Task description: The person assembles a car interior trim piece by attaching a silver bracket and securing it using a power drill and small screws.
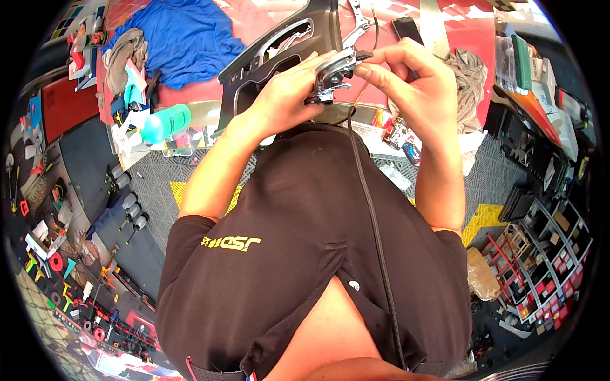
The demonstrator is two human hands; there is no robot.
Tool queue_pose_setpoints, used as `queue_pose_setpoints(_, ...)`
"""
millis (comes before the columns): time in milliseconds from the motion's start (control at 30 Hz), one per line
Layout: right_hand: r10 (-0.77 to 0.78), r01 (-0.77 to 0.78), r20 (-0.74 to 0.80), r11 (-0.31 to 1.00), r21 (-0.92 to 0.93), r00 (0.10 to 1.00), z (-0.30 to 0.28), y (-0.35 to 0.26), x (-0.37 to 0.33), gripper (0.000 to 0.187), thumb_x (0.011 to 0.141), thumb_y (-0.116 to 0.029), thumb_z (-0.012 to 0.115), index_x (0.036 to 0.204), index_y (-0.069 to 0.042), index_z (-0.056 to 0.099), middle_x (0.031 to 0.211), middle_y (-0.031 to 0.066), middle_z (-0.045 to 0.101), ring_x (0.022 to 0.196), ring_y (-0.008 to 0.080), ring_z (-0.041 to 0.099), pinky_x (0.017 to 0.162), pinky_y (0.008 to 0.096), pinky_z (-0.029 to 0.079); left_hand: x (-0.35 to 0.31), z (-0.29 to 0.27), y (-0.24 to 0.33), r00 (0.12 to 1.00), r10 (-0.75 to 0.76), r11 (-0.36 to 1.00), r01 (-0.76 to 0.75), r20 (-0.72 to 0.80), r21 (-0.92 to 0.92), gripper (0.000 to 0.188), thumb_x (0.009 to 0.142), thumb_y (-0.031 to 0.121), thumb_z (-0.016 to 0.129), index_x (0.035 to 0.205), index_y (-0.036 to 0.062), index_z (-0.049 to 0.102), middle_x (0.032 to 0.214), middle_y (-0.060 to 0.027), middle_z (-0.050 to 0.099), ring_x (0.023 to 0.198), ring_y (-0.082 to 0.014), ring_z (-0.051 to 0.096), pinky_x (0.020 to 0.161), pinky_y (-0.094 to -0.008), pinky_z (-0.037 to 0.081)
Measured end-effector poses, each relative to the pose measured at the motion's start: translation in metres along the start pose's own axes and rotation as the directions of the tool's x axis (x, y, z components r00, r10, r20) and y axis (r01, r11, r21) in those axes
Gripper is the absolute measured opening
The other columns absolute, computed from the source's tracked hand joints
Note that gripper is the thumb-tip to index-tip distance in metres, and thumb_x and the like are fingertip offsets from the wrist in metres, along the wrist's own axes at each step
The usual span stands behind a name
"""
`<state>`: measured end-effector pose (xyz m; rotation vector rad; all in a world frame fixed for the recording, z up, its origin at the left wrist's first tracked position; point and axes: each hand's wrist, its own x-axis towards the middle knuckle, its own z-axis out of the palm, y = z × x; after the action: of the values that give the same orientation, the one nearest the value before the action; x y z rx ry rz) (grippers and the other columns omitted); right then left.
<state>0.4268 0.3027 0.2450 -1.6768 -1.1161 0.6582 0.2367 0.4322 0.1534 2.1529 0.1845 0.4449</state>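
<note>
My left hand (284,95) is closed round a small silver and black metal mechanism (337,71), held up over the near edge of the red work table. My right hand (424,89) meets it from the right, thumb and forefinger pinched at its end beside a small dark tab (363,55). Whether the fingertips grip the tab or another small part I cannot make out. Just behind my left hand stands a dark car door trim panel (254,57) with cut-outs. A thin black cord (368,184) runs down over my shirt; its upper end passes close to the mechanism.
On the table lie a blue cloth (184,41), a green spray bottle (166,123), grey rags (469,89) and a phone (406,28). Small parts (400,136) sit at the near right edge. Tools (70,286) crowd the left side; a rack (546,260) stands at right.
</note>
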Motion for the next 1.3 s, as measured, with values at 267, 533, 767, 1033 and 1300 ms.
queue_pose_setpoints(267, -0.344, 0.261, -0.263, 0.916, -0.305, 0.901, 0.032, 0.004, -0.025, 0.018, 0.077, -0.007, 0.086, 0.093, -0.003, 0.078, 0.065, 0.0023, 0.062, 0.054, 0.0118, 0.051, 0.049, 0.0277, 0.041, -0.004, 0.005, -0.005, 1.0, 0.003, 1.0, -0.003, -0.011, 0.027, 0.072, 0.066, -0.006, 0.075, 0.135, 0.0016, 0.057, 0.145, -0.0168, 0.057, 0.138, -0.0357, 0.05, 0.117, -0.0489, 0.042)
queue_pose_setpoints(533, -0.355, 0.288, -0.234, 0.917, -0.276, 0.905, 0.03, 0.002, -0.026, 0.021, 0.073, -0.006, 0.089, 0.09, -0.003, 0.077, 0.066, 0.0028, 0.061, 0.053, 0.0124, 0.051, 0.047, 0.0285, 0.04, -0.006, 0.002, 0.0, 1.0, -0.001, 0.998, 0.001, 0.006, 0.061, 0.074, 0.065, -0.007, 0.074, 0.136, 0.0014, 0.056, 0.145, -0.0167, 0.056, 0.138, -0.0356, 0.05, 0.118, -0.0485, 0.042)
queue_pose_setpoints(767, -0.274, 0.239, -0.261, 0.958, -0.159, 0.926, 0.032, 0.006, -0.03, 0.02, 0.077, -0.005, 0.087, 0.095, -0.004, 0.079, 0.068, 0.0011, 0.061, 0.057, 0.0092, 0.051, 0.05, 0.0262, 0.039, -0.007, 0.004, -0.002, 1.0, -0.002, 0.998, 0.001, 0.016, 0.055, 0.073, 0.064, -0.006, 0.075, 0.134, 0.0021, 0.058, 0.143, -0.0192, 0.057, 0.138, -0.0344, 0.051, 0.118, -0.049, 0.041)
queue_pose_setpoints(1033, 0.723, -0.067, -0.105, 0.205, 0.976, 0.683, -0.002, 0.131, -0.028, 0.039, 0.095, 0.006, 0.053, 0.134, 0.007, 0.054, 0.113, 0.0093, 0.059, 0.096, 0.0172, 0.059, 0.091, 0.028, 0.052, -0.015, -0.013, 0.005, 0.999, 0.035, 0.99, -0.04, 0.035, 0.134, 0.07, 0.063, -0.002, 0.077, 0.131, 0.0022, 0.062, 0.146, -0.017, 0.056, 0.13, -0.0359, 0.058, 0.111, -0.0434, 0.048)
queue_pose_setpoints(1300, 0.603, -0.194, 0.043, 0.188, 0.963, 0.796, 0.02, 0.121, -0.019, 0.04, 0.105, -0.007, 0.055, 0.141, 0.007, 0.047, 0.134, 0.0223, 0.06, 0.102, 0.018, 0.068, 0.094, 0.0285, 0.058, -0.047, -0.053, 0.034, 0.995, -0.04, 0.969, 0.015, -0.096, -0.248, 0.059, 0.074, -0.01, 0.073, 0.131, 0.0013, 0.062, 0.137, -0.0217, 0.063, 0.133, -0.0386, 0.057, 0.109, -0.0486, 0.047)
